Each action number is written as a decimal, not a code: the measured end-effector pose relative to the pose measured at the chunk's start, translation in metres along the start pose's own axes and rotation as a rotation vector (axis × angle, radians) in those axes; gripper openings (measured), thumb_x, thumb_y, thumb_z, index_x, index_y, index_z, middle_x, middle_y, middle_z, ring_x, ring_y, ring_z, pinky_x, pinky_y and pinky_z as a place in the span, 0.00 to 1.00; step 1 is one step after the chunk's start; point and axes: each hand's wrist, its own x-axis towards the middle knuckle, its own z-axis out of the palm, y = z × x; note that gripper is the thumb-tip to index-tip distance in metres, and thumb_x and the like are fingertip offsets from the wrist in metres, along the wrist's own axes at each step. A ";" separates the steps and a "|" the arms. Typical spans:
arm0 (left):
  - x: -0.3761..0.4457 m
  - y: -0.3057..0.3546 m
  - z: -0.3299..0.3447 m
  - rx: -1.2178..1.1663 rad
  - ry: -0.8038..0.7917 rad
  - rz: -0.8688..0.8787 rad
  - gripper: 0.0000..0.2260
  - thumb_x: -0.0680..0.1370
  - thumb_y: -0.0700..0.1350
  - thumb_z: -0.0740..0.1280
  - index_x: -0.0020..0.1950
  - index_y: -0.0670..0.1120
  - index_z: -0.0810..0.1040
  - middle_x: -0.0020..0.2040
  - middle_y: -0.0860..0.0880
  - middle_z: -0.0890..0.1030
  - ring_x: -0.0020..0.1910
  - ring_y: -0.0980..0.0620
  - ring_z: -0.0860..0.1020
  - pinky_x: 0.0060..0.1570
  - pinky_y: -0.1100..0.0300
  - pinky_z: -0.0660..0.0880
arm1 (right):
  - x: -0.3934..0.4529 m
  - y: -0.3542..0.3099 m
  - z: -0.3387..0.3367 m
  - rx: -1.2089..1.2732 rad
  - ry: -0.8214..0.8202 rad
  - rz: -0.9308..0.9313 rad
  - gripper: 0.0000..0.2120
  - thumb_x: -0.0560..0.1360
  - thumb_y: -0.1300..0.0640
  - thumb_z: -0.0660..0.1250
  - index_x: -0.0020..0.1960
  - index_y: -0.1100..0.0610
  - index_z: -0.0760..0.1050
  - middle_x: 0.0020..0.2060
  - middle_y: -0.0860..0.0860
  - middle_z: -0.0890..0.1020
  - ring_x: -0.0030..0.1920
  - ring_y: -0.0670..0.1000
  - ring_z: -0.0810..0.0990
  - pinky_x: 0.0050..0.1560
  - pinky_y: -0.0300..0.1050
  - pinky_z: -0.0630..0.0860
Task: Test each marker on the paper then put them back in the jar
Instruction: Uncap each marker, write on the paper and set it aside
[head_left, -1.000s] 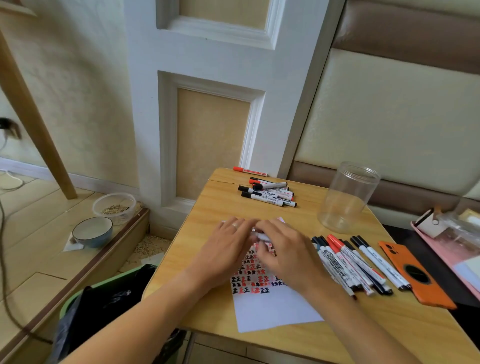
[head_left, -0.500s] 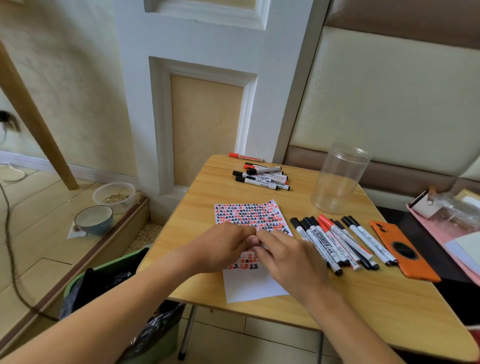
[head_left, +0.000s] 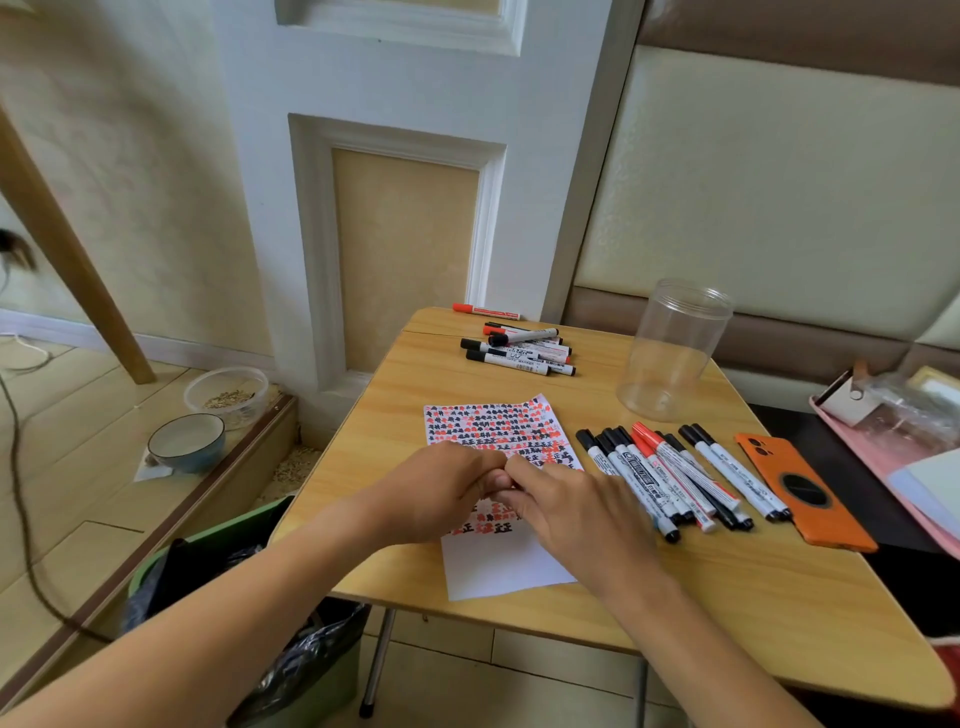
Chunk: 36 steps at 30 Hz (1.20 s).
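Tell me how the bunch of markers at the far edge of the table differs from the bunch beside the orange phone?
The far bunch of markers is smaller and lies crosswise, caps pointing left. The near bunch of markers holds more pens, fanned out slantwise with caps pointing away from the person, between the paper and the orange phone. Both mix black and red caps on white barrels, and both lie outside the empty jar.

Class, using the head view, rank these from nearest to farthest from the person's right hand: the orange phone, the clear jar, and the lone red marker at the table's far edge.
From the right hand:
1. Orange phone, to its right.
2. Clear jar, beyond it, right of centre.
3. Lone red marker, at the far edge.
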 end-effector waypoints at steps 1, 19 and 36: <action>-0.001 0.000 0.000 -0.003 -0.004 0.001 0.17 0.84 0.55 0.54 0.47 0.46 0.75 0.39 0.49 0.79 0.36 0.50 0.74 0.38 0.48 0.71 | 0.000 0.001 0.000 0.003 -0.010 -0.002 0.17 0.82 0.35 0.52 0.51 0.47 0.68 0.28 0.47 0.73 0.24 0.52 0.72 0.25 0.43 0.62; 0.011 -0.031 0.016 0.209 0.206 -0.182 0.13 0.83 0.53 0.64 0.65 0.54 0.80 0.67 0.56 0.78 0.63 0.54 0.78 0.68 0.48 0.70 | -0.013 0.014 -0.016 0.804 -0.039 0.416 0.05 0.83 0.57 0.66 0.52 0.47 0.74 0.42 0.46 0.79 0.40 0.51 0.78 0.38 0.49 0.76; 0.005 -0.034 0.013 0.297 -0.021 -0.391 0.31 0.83 0.66 0.50 0.83 0.55 0.53 0.84 0.53 0.51 0.82 0.54 0.45 0.79 0.41 0.39 | -0.008 0.007 -0.010 1.595 -0.001 0.707 0.11 0.74 0.58 0.74 0.55 0.59 0.78 0.35 0.56 0.78 0.33 0.52 0.76 0.31 0.40 0.72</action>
